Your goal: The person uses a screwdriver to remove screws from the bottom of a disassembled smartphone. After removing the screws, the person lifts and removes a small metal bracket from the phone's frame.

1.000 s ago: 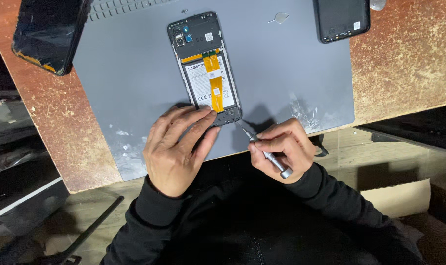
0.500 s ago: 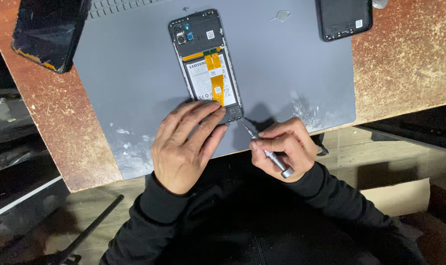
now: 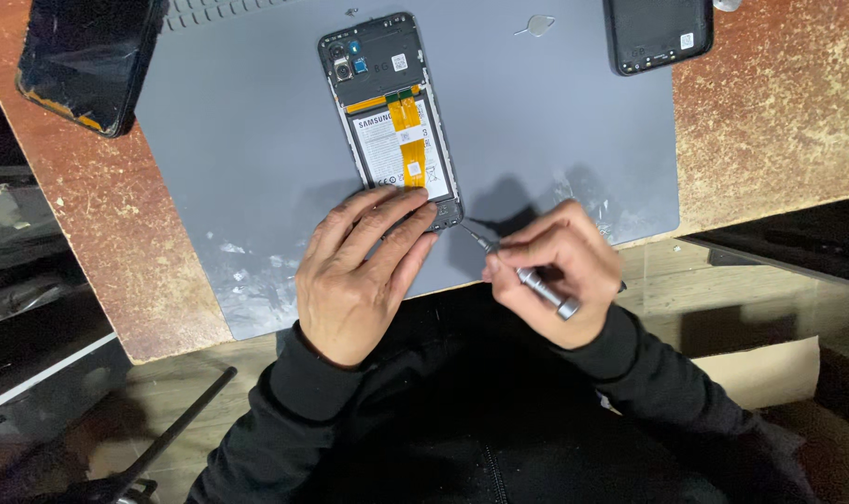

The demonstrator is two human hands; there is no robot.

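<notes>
Rust-speckled worktop [image 3: 770, 121] carries a grey mat [image 3: 256, 168], and the work sits on the mat's near half. Fingers [image 3: 522, 250] of the right hand [image 3: 555, 271] are closed around a slim metal screwdriver [image 3: 527, 275]; its tip points at the lower right corner of the opened phone [image 3: 392, 121], though whether it touches is hard to make out. Left hand [image 3: 354, 275] lies flat with fingers [image 3: 387, 219] spread over the phone's bottom edge, pressing it down and hiding that end, gripping nothing. Above them the phone lies face down, back removed, showing a white battery label and an orange ribbon cable [image 3: 407, 135]. Farther out, a black back cover [image 3: 658, 33] is cut off by the top edge, and another dark phone [image 3: 84, 56] lies at the upper left corner. Dark sleeves fill the foreground.
</notes>
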